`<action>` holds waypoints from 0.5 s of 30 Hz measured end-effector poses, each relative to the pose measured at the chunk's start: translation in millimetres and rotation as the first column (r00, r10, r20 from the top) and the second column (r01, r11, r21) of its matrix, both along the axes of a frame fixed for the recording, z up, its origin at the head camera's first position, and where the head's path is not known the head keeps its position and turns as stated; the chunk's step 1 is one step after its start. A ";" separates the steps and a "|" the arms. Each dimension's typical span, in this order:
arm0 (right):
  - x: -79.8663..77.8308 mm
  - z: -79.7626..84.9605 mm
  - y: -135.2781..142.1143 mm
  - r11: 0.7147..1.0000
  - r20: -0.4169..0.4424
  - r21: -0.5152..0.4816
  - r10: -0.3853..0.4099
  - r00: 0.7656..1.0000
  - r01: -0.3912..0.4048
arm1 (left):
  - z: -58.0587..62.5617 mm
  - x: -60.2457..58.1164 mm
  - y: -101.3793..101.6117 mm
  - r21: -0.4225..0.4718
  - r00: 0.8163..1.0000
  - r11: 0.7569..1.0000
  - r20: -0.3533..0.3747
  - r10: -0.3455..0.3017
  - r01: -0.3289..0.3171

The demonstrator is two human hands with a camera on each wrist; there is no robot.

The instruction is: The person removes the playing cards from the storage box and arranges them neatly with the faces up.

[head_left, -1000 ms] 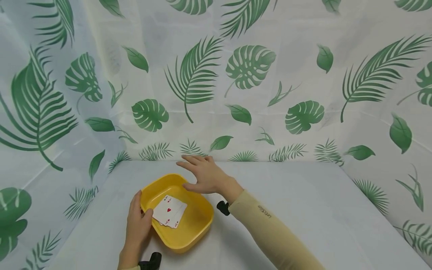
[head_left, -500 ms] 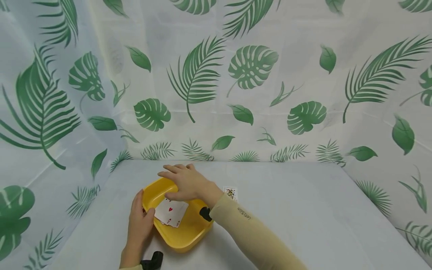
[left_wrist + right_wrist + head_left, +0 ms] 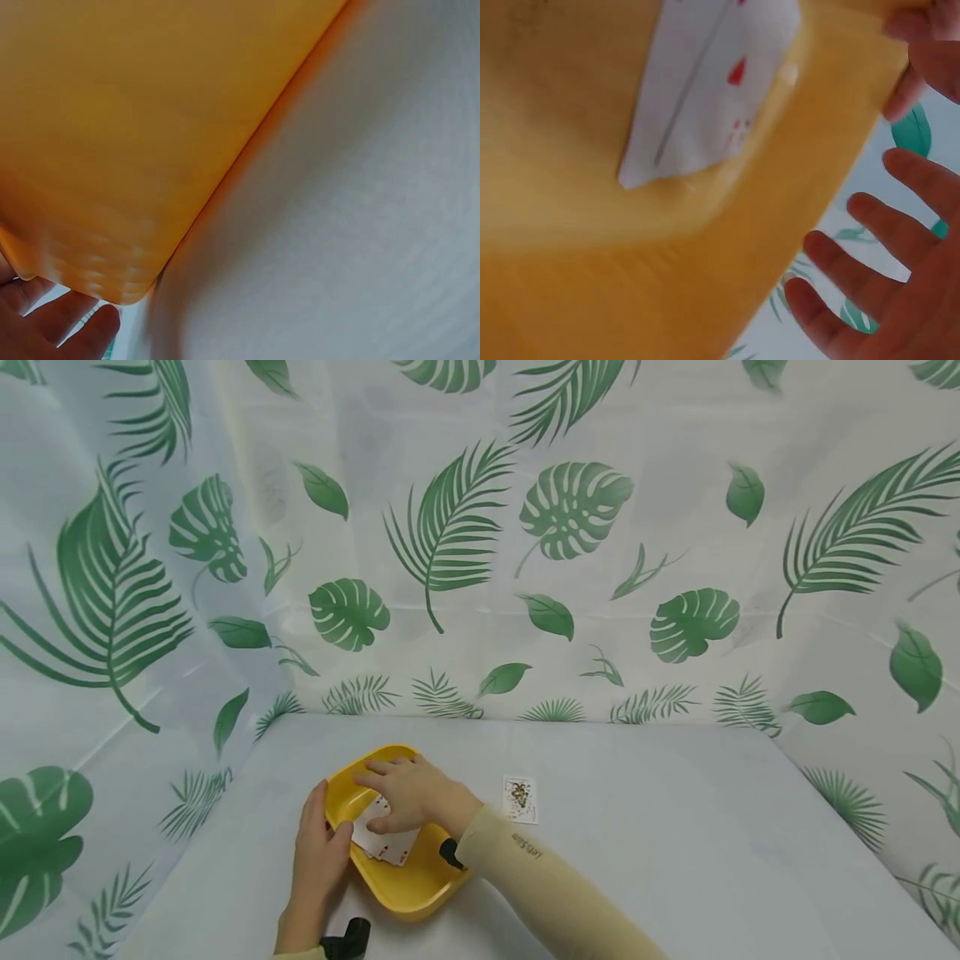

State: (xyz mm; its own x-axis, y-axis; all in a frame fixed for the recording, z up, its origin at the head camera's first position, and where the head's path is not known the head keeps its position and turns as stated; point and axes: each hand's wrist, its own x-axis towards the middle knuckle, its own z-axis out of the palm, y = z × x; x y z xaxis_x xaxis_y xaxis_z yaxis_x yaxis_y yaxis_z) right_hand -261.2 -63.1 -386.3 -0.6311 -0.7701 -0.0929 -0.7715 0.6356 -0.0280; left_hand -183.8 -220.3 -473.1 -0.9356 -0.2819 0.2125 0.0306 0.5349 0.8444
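Observation:
In the head view, my left hand [image 3: 318, 852] grips the left side of a yellow plastic tub [image 3: 408, 902], thumb over the rim and fingers along the outside. The left wrist view shows the tub's outer wall [image 3: 150, 135] close up. Inside lie a few overlapping playing cards [image 3: 390, 849], an ace with red marks among them. My right hand [image 3: 412, 793] hovers over the tub with fingers spread, partly covering the cards. Its fingers [image 3: 855, 274] look straight and hold nothing in the right wrist view.
A joker card [image 3: 521, 800] lies face up on the white table [image 3: 660, 843], right of the tub. Behind and at the sides hang white sheets [image 3: 480, 635] printed with green leaves.
My right hand has moved left and down over the tub, uncovering the joker card that the arm had hidden. My left hand keeps its hold on the tub.

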 end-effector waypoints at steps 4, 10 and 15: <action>2.9 -7.4 -5.5 0.997 0.011 0.076 -0.019 1.000 0.018 | 1.7 -0.4 -0.6 -0.008 1.000 1.000 0.004 -0.001 0.001; 7.5 -17.1 -13.3 0.988 0.035 0.153 -0.034 0.999 0.028 | 3.1 1.6 0.2 0.014 1.000 1.000 0.031 0.005 -0.006; 10.2 -22.4 -17.8 0.973 0.049 0.224 -0.057 0.997 0.045 | 3.6 1.1 1.0 0.016 0.999 1.000 0.044 0.007 -0.008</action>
